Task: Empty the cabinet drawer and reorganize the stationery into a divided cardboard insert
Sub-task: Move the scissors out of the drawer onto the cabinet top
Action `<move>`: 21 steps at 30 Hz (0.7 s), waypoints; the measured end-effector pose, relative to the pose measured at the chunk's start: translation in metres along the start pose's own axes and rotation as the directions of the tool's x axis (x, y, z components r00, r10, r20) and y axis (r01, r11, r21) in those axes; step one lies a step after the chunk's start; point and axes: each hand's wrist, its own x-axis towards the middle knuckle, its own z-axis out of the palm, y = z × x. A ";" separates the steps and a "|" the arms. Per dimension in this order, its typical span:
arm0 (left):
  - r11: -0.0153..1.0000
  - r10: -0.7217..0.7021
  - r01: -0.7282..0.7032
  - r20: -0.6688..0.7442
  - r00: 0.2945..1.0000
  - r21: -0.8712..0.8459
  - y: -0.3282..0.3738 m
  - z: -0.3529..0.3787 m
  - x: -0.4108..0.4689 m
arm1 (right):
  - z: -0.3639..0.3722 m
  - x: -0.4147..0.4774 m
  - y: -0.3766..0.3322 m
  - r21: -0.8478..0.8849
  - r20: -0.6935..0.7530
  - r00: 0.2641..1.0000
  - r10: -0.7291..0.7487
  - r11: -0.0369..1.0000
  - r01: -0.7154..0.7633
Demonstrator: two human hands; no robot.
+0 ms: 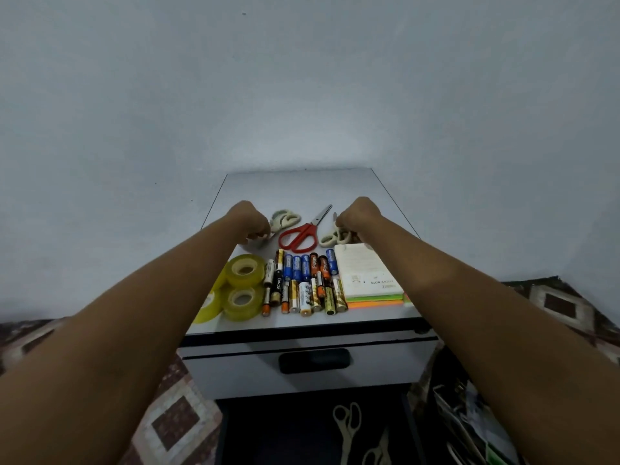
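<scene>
The head camera looked down on a white cabinet top (302, 186) set against a pale wall (302, 95). Both bare arms reached forward over it. The left hand (250, 221) hung at the far left of the top with its fingers curled downward, just beside a pair of cream scissors (285, 219); whether the fingers gripped the blades could not be told. The right hand (359, 218) was also curled, its fingertips at the far edge of a sticky note pad (367, 273) and touching or nearly touching a second pair of cream scissors (335, 234); its grasp could not be told either.

Red scissors (300, 234) lay closed between the two cream pairs. Nearer the front edge, two rows of batteries (303, 283) lay side by side, between the yellowish tape rolls (245, 270) on the left and the pad on the right. The pad rested on green and orange note stacks (374, 302).

Under the top, a drawer front (235, 374) with a black handle (313, 360) was closed. Below it, a dark drawer (219, 431) stood pulled out, with more cream scissors (347, 421) lying inside. A patterned floor (174, 421) showed at the left.
</scene>
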 end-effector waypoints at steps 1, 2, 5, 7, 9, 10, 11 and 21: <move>1.000 0.011 -0.012 0.018 1.000 0.020 0.000 0.002 -0.001 | 0.000 -0.004 -0.001 -0.067 -0.029 0.999 -0.016 0.998 0.014; 0.999 0.028 -0.029 0.026 0.999 0.035 0.000 0.003 -0.002 | -0.001 -0.006 -0.002 -0.102 -0.049 0.998 -0.035 0.994 0.030; 0.997 0.076 -0.076 0.038 0.996 0.008 0.000 0.002 -0.010 | -0.005 -0.011 -0.002 -0.152 -0.066 0.995 -0.070 0.987 0.059; 0.989 0.141 -0.139 0.029 0.990 -0.058 0.002 -0.001 -0.017 | -0.009 -0.013 -0.003 -0.116 -0.067 0.993 -0.096 0.989 0.088; 0.965 0.217 -0.214 0.002 0.976 -0.150 0.008 -0.005 -0.032 | -0.015 -0.020 -0.004 -0.048 -0.051 0.988 -0.145 0.989 0.142; 0.948 0.249 -0.245 -0.007 0.969 -0.205 0.011 -0.006 -0.041 | -0.020 -0.027 -0.005 -0.021 -0.036 0.986 -0.164 0.986 0.163; 0.927 0.271 -0.263 -0.007 0.963 -0.269 0.013 -0.007 -0.049 | -0.024 -0.034 -0.006 0.010 -0.021 0.980 -0.196 0.981 0.196; 0.783 0.389 -0.252 0.133 0.911 -0.568 0.015 -0.001 -0.139 | -0.047 -0.133 0.005 0.275 0.135 0.938 -0.319 0.922 0.274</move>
